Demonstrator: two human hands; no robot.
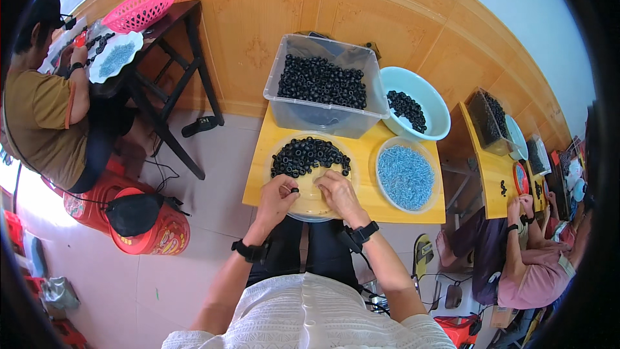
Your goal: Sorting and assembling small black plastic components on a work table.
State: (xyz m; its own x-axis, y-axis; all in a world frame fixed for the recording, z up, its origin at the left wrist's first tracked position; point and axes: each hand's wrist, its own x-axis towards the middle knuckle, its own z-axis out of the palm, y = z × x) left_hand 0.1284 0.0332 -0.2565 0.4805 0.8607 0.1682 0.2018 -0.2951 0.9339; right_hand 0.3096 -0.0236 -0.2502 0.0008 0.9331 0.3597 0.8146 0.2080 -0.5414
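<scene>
My left hand (278, 197) is closed in a pinch on a small black ring-shaped piece (294, 190) at its fingertips. To its right, my right hand (340, 195) is also closed, thumb and fingers together; whatever they hold is too small to make out. Both hands are over the near part of a round clear tray (278, 167). A heap of black ring-shaped pieces (309, 154) covers the tray's far half. Right of the tray, a round tub (381, 187) holds many small light-blue pieces (405, 177).
Behind the tray on the yellow table (257, 178) stand a clear plastic bin (323, 116) of black pieces and a pale-blue basin (434, 102). One person (45, 116) sits at a dark table on the left. Others work at the right, near another yellow table (494, 181).
</scene>
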